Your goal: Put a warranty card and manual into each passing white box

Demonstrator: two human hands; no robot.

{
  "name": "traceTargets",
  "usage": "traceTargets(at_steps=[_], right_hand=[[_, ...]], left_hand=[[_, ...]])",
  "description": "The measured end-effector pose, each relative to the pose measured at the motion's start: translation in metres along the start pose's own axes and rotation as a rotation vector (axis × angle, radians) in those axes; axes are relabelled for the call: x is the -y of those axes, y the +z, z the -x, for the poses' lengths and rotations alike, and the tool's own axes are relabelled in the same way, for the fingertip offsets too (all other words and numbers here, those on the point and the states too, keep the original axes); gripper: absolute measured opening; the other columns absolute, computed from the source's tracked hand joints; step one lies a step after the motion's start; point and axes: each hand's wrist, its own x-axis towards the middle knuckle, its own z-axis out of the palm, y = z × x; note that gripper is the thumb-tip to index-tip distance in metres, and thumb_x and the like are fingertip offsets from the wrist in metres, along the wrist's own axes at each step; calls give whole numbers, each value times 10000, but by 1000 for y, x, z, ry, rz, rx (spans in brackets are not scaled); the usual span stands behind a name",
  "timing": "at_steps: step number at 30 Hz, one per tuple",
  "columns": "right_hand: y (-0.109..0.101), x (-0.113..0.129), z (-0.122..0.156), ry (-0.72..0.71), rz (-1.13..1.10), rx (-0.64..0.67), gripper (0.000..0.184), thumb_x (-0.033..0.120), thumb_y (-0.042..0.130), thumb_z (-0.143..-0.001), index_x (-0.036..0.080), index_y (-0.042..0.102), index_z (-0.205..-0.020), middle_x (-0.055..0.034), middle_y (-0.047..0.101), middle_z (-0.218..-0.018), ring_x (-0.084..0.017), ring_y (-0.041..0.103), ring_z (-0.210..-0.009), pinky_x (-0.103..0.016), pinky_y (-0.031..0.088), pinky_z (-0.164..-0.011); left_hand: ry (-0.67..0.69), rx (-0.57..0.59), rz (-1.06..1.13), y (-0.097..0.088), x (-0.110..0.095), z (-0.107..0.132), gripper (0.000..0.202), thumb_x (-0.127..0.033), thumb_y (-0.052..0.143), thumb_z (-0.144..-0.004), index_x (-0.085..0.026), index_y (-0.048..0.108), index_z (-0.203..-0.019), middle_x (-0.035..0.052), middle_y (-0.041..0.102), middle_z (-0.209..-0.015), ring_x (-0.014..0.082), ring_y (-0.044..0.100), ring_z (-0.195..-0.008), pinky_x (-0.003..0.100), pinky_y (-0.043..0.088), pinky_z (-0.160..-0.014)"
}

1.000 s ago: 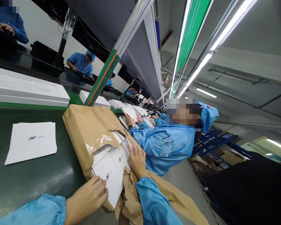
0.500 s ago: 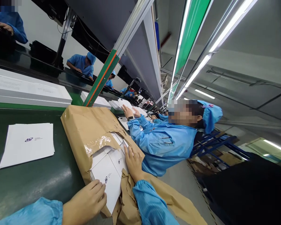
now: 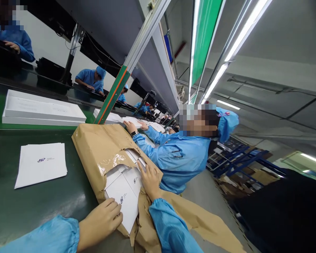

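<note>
A brown paper parcel [image 3: 94, 144] lies on the bench, torn open at its near end. White printed booklets or cards [image 3: 123, 193] with a small dark logo show through the tear in neat stacks. My left hand [image 3: 101, 219] is at the near left edge of these booklets, its fingers curled against them. Stretched over their right side, my right hand [image 3: 150, 179] has its fingers apart, with fingertips at the torn opening. Crumpled torn wrapping [image 3: 147, 225] hangs beneath my right wrist. A separate stack of the same booklets [image 3: 42, 165] lies left of the parcel.
A long white box [image 3: 44, 110] stands behind, near the dark conveyor [image 3: 60, 89]. A green and orange post [image 3: 112, 95] rises behind the parcel. A co-worker in blue [image 3: 179, 154] handles white items just right. A torn paper strip [image 3: 200, 218] trails right.
The view has shifted slightly, bringing more of the left bench into sight. The co-worker at right has leaned further left. My hands stay at the same places on the booklets.
</note>
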Motion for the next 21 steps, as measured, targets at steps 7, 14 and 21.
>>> traceTargets(at_steps=[7, 14, 21], right_hand=[[-10, -6, 1, 30, -49, 0, 401, 165, 322, -781, 218, 333, -1179, -87, 488, -1029, -212, 354, -1013, -393, 186, -874], [8, -19, -6, 129, -35, 48, 314, 342, 448, -723, 200, 482, -1001, -108, 404, -1139, -256, 276, -1061, -428, 178, -859], [17, -33, -21, 178, -26, 162, 406, 400, 518, -648, 236, 458, -1014, -104, 393, -1134, -278, 246, -1066, -474, 193, -816]], left_hand=[[30, -4, -22, 7, -2, 4, 117, -179, 442, -757, -163, 516, -847, 36, 576, -899, 137, 499, -787, 294, 307, -758], [33, -19, -22, 3, -2, 3, 102, -178, 450, -751, -163, 522, -822, 26, 575, -874, 140, 496, -761, 292, 315, -756], [33, 22, 17, 3, -1, 2, 125, -162, 414, -768, -158, 521, -831, 44, 571, -905, 149, 494, -769, 296, 314, -750]])
